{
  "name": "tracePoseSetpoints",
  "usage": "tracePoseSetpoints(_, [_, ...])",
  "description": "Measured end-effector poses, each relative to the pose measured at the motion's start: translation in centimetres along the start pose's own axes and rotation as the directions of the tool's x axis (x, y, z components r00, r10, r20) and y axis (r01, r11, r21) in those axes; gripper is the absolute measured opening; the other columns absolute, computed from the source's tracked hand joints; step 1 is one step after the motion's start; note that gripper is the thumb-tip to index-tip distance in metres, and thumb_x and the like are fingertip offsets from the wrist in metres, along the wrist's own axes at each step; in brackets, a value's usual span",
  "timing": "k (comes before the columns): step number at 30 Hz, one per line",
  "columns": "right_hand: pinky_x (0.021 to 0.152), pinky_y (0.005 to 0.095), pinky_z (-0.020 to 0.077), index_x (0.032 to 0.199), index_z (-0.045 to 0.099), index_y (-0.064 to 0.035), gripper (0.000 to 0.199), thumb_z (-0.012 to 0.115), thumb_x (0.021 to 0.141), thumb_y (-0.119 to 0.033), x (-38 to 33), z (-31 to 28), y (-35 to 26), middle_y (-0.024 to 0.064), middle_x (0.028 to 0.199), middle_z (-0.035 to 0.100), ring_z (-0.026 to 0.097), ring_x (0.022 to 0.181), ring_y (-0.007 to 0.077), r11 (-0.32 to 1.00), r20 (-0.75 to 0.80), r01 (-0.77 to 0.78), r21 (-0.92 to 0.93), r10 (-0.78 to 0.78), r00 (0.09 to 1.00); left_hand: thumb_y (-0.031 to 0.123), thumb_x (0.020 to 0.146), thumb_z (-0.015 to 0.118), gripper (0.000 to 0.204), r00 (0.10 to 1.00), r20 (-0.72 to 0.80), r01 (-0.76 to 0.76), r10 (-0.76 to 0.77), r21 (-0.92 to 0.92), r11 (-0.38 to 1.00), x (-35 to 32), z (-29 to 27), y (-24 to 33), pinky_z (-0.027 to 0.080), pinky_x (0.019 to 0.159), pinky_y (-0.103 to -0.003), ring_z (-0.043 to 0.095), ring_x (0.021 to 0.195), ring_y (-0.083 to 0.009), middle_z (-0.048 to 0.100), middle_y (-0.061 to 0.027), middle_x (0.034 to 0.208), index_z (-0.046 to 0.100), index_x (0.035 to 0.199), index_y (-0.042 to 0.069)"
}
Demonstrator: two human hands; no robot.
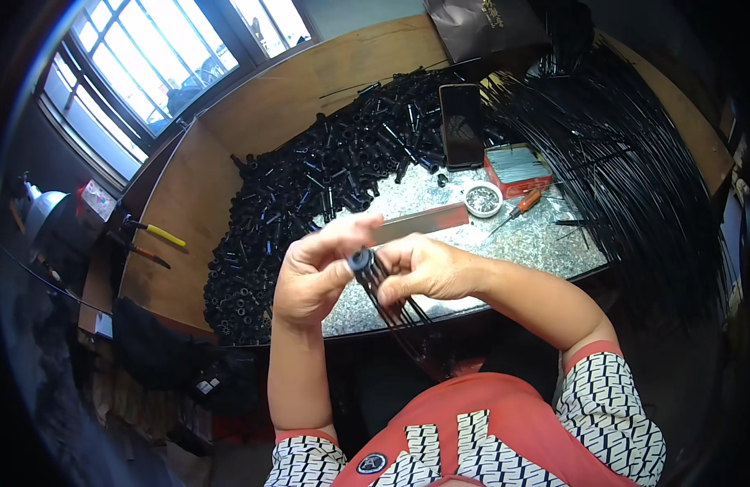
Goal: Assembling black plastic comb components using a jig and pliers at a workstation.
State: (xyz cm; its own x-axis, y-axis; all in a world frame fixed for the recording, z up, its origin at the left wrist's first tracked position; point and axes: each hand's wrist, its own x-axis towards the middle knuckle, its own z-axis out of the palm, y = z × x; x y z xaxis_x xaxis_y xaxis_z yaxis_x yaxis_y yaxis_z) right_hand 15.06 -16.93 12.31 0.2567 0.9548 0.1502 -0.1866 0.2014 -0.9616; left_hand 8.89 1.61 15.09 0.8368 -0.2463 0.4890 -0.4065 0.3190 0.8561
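Close in front of my body, my left hand is closed on a short black plastic hub with a round open end. Several thin black rods, like umbrella ribs, run from the hub down toward my lap. From the other side, my right hand is closed round those rods just below the hub, thumb and fingers pinched. Both hands are a little blurred, and the exact joint between rods and hub is hidden by my fingers. Just beyond them, a flat metal bar lies on the worktop.
A large heap of black tubular parts fills the table's left and back. Loose black rods spread over the right side. Between them lie a phone, a red box of thin pins, a white dish and an orange-handled screwdriver. Pliers hang left.
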Motion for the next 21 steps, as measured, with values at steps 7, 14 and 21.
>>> tracePoseSetpoints(7, [0.053, 0.0303, 0.0424, 0.076, 0.055, -0.0006, 0.034, 0.079, 0.076, -0.024, 0.2, 1.8, -0.1, 0.0061, 0.062, 0.057, 0.055, 0.059, 0.0123, 0.835, -0.459, 0.135, -0.533, -0.419, 0.784, -0.008, 0.077, 0.070, 0.055, 0.893, -0.449, 0.188, -0.037, 0.298, 0.936, -0.4, 4.5, 2.2, 0.053, 0.072, -0.024, 0.065, 0.082, -0.0136, 0.068, -0.0120, 0.091, 0.041, 0.123, -0.002])
tracePoseSetpoints(14, [0.059, 0.0236, 0.0439, 0.078, 0.053, -0.0020, 0.019, 0.070, 0.084, -0.008, -0.2, 2.7, 0.1, 0.0022, 0.074, 0.055, 0.054, 0.069, 0.0074, 0.762, -0.302, 0.263, -0.592, -0.512, 0.804, -0.002, 0.077, 0.073, 0.036, 0.899, -0.436, 0.213, 0.046, 0.527, 0.823, -1.3, 4.1, 2.7, 0.053, 0.073, -0.024, 0.066, 0.081, -0.0124, 0.070, -0.0108, 0.089, 0.060, 0.111, -0.005])
tracePoseSetpoints(21, [0.066, 0.0291, 0.0464, 0.070, 0.052, -0.0021, 0.027, 0.072, 0.083, -0.016, 0.2, 1.5, 0.1, 0.0021, 0.067, 0.056, 0.051, 0.069, 0.0084, 0.908, -0.264, 0.229, -0.351, -0.331, 0.906, -0.009, 0.079, 0.066, 0.033, 0.977, -0.214, 0.130, -0.007, 0.565, 0.815, -1.5, 2.9, 3.7, 0.053, 0.076, -0.025, 0.065, 0.085, -0.0149, 0.068, -0.0129, 0.093, 0.060, 0.111, -0.009])
